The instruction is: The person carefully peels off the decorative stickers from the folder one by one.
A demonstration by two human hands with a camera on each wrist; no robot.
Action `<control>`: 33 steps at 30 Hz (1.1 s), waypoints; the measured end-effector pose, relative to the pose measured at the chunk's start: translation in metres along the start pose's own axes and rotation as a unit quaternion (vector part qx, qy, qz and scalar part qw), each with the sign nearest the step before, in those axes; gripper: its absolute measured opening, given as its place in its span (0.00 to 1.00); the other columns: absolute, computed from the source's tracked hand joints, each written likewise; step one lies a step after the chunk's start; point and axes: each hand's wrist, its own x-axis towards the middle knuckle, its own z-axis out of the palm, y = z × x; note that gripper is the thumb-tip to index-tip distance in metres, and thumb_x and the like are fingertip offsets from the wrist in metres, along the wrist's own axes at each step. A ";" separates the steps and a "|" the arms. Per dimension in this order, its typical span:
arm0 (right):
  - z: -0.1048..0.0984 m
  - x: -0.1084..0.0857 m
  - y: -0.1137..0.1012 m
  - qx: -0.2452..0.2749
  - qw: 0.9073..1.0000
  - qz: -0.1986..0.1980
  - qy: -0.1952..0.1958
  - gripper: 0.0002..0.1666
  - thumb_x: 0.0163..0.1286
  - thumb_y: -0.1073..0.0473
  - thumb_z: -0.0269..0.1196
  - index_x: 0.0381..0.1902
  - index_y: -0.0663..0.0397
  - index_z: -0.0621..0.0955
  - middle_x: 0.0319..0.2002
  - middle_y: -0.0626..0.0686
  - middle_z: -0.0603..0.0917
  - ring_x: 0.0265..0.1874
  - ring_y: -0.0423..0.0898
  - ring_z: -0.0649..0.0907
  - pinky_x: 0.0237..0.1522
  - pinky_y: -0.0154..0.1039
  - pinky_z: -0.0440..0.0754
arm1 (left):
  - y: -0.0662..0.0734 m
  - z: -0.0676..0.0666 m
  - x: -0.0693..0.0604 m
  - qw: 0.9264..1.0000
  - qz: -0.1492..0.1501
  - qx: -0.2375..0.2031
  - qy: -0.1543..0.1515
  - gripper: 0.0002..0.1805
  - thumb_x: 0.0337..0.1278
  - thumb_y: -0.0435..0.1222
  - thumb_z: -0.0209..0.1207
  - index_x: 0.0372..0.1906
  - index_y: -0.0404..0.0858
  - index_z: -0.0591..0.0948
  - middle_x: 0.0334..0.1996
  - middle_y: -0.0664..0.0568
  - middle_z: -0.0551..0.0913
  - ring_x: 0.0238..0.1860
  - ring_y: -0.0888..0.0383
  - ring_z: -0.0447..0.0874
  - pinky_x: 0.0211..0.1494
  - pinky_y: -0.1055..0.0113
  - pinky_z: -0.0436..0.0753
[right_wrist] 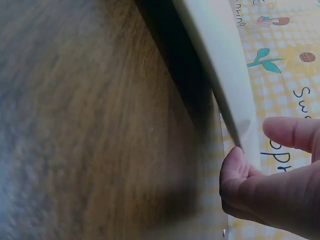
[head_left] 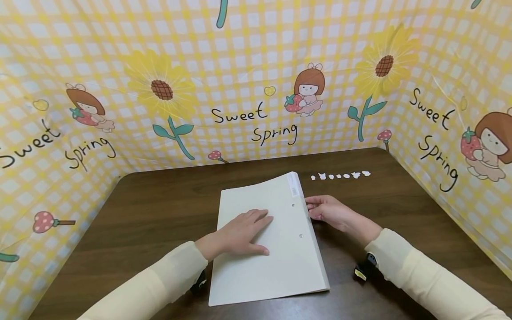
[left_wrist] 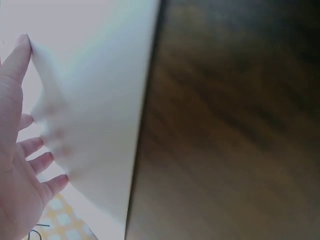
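Observation:
An off-white file folder [head_left: 256, 271] lies on the table, with two small holes and a pale label [head_left: 294, 186] near its right-hand spine. Spread flat, my left hand [head_left: 244, 232] rests on the cover; in the left wrist view its straight fingers [left_wrist: 32, 145] meet the pale surface. At the spine is my right hand [head_left: 330, 212]. In the right wrist view, its bent fingers [right_wrist: 232, 172] hook the lower edge of the folder's spine [right_wrist: 225, 80], which has dark shadow beneath it. The thumb side stands close to the spine. What lies inside the folder is hidden.
Several small white scraps [head_left: 339, 176] lie in a row on the brown table [head_left: 160, 209], behind my right hand. A yellow checked cloth [head_left: 240, 66] with printed flowers walls the table at the back and both sides. Dark devices sit at both wrists.

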 end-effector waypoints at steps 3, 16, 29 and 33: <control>-0.001 0.000 0.001 0.021 1.000 -0.010 -0.011 0.35 0.63 0.79 0.51 0.68 0.79 0.57 0.53 0.66 0.71 0.47 0.50 0.73 0.47 0.37 0.76 | -0.001 0.001 -0.001 1.000 -0.003 0.000 0.004 0.51 0.54 0.68 0.55 0.74 0.40 0.61 0.72 0.43 0.59 0.71 0.48 0.57 0.69 0.54 0.62; -0.003 -0.002 -0.001 0.134 0.988 -0.031 -0.075 0.45 0.59 0.83 0.46 0.74 0.65 0.51 0.66 0.68 0.67 0.51 0.50 0.80 0.48 0.44 0.79 | -0.003 -0.004 -0.004 0.999 0.009 -0.027 0.045 0.53 0.52 0.67 0.58 0.76 0.41 0.58 0.73 0.43 0.56 0.71 0.47 0.55 0.70 0.52 0.61; 0.003 -0.004 -0.013 0.172 0.975 -0.088 -0.112 0.45 0.64 0.82 0.49 0.76 0.60 0.49 0.64 0.58 0.69 0.50 0.48 0.80 0.52 0.42 0.78 | -0.005 -0.018 -0.001 0.994 0.022 -0.048 0.100 0.55 0.51 0.71 0.53 0.76 0.43 0.56 0.74 0.44 0.55 0.71 0.51 0.55 0.69 0.54 0.62; 0.006 -0.004 -0.017 0.170 0.973 -0.097 -0.120 0.44 0.67 0.80 0.50 0.77 0.57 0.49 0.67 0.59 0.65 0.53 0.49 0.79 0.55 0.43 0.76 | -0.004 -0.024 0.000 0.991 0.025 -0.056 0.115 0.55 0.51 0.70 0.55 0.77 0.43 0.55 0.74 0.44 0.54 0.72 0.51 0.54 0.69 0.55 0.61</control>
